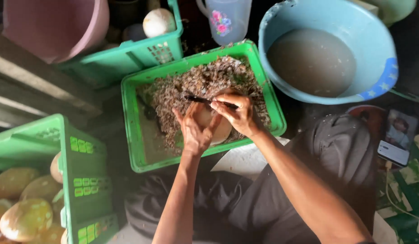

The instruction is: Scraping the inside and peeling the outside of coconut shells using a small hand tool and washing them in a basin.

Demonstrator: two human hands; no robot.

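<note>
Cupping the pale round coconut [216, 126] in our left hand [196, 131] over the green crate [137, 135] of shavings, right hand [239, 113] pinching a dark knife [205, 100], we judge it hard, weighty, slippery, best cradled underneath.

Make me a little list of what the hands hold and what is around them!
left hand: cups a round pale coconut
right hand: grips a dark knife, blade on the coconut
under the hands: green crate with brown peelings
upper right: blue tub of cloudy water
upper middle: clear jug
lower left: second green crate of coconuts
right edge: phone
</note>
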